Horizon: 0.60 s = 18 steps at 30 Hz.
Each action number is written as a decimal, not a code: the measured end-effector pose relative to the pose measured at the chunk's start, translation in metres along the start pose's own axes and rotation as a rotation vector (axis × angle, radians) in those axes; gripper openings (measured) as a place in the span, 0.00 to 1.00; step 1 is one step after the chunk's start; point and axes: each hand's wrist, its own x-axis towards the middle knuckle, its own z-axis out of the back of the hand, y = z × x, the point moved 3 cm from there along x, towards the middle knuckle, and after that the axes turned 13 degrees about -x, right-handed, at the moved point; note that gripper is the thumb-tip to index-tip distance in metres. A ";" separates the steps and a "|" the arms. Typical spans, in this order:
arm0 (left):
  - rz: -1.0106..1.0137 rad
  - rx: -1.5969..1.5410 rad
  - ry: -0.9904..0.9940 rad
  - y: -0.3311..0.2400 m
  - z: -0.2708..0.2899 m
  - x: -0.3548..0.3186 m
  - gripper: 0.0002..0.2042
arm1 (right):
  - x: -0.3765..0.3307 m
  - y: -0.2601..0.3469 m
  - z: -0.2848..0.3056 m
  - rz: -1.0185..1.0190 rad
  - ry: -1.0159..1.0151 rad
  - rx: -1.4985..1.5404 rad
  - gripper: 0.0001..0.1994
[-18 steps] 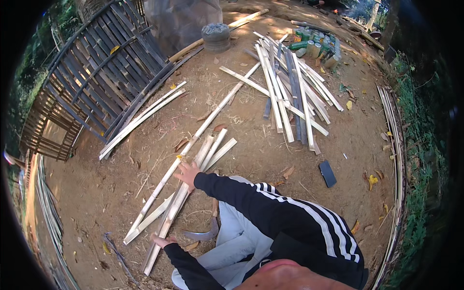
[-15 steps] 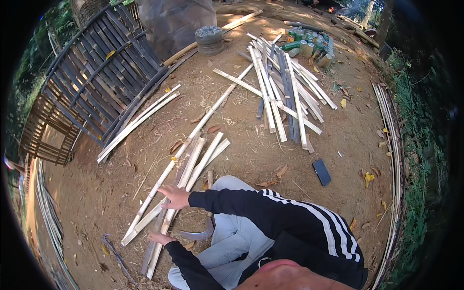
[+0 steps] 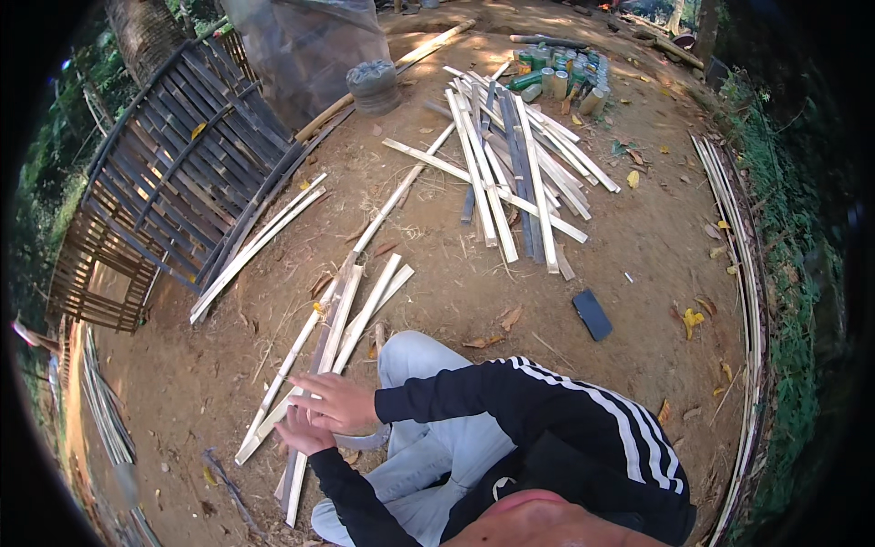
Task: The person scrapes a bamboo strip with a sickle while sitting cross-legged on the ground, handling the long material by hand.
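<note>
My left hand [image 3: 306,432] is above the lower part of a small bundle of split bamboo strips [image 3: 342,310], fingers apart and holding nothing. Just beyond it, my right hand [image 3: 342,403] reaches across from the right with its fingers stretched out, over the same strips. The two hands are close together; whether their fingertips touch the bamboo or each other I cannot tell. Pale strips and a darker one lie side by side under them. A curved metal blade [image 3: 365,440] lies beside my bent leg, partly hidden behind my right hand.
A larger heap of bamboo strips [image 3: 510,173] lies ahead, near green bottles and jars [image 3: 556,77]. A phone [image 3: 592,315] rests on the dirt to the right. Slatted bamboo panels [image 3: 182,155] stand at the left. Long strips [image 3: 743,301] line the right edge.
My right hand has come back toward me and my left hand has moved forward, so the two are now closer together. The view has shifted slightly.
</note>
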 end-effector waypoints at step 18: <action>0.115 2.363 -0.116 -0.032 0.087 0.066 0.47 | -0.042 -0.105 -0.076 -0.465 0.576 -0.064 0.14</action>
